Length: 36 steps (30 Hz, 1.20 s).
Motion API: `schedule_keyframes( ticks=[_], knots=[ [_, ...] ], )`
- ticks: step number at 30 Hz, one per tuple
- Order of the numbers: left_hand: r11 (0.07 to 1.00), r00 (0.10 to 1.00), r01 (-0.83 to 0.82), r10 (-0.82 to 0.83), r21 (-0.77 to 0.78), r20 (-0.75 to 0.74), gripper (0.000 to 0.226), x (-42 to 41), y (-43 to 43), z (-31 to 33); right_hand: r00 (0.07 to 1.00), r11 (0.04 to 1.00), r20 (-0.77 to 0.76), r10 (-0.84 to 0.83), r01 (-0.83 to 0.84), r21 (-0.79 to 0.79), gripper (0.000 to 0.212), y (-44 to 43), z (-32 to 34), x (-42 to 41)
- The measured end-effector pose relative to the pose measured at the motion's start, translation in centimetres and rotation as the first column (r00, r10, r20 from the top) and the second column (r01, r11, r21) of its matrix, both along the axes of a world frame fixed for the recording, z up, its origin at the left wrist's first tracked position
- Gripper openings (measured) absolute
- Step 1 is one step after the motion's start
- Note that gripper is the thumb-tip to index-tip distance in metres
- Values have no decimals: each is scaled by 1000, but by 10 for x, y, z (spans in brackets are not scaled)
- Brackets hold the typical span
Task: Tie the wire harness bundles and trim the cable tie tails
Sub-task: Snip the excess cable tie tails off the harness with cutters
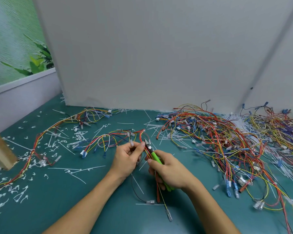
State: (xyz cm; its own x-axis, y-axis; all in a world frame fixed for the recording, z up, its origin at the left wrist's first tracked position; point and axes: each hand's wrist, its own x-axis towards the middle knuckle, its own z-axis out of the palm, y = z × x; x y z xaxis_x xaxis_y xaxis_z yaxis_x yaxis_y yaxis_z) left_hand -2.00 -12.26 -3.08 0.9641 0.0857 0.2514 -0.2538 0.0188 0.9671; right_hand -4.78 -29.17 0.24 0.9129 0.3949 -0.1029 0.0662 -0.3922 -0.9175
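Trimming looks like the step in hand, so work from what lies closest to you. Near the front edge of the counter [91, 208], the harness's loose leads trail toward you and end in a clear connector [169, 215]. Leave them slack, so nothing tugs the bundle while you cut.

Your right hand [167, 169] is wrapped around the green handles of the side cutters [155, 157], thumb on top, with the nose pointing away from you. Your left hand [127, 159] is curled round the red and yellow wires of the wire harness [120, 132], pinching them just beside the cutter's nose, thumb tip almost touching the blades. I cannot tell whether a tie tail sits between the blades; it is too small to see.

For a good cut, I would lay the flat face of the blades flush against the tie's head and check that no wire insulation is caught. Move your left thumb back from the nose, then squeeze once, cleanly. A stub left proud is likely to be sharp.

Beyond your hands the harness fans out toward the middle of the counter, its blue and clear terminals [83, 153] lying flat. Cut-off tails [15, 191] litter the left side, by a laid-out harness [41, 137]. A big tangle of harnesses [227, 141] fills the far right corner against the white panel [159, 56].
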Motion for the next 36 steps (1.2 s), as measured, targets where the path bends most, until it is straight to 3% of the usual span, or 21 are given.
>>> schedule_keyframes(
  ticks=[4,8,12,19,36],
  knots=[
    [1000,1000,-4,4,15,1,45,-3,-1,1,1000,1000,12,-12,11,30,17,1,0,0],
    [997,998,12,-16,-72,-64,50,-1,0,2,1000,998,6,-1,0,60,15,1,1,-1],
    [999,999,40,-41,-26,-12,59,-1,0,2,1000,998,-9,11,-11,66,13,1,1,-2],
    [997,996,80,-80,-16,31,39,-1,0,0,1000,998,-20,9,-8,68,15,1,2,-1],
    [988,989,149,-149,-27,19,33,4,6,-6,1000,999,1,28,-28,27,13,0,3,-2]
  ],
)
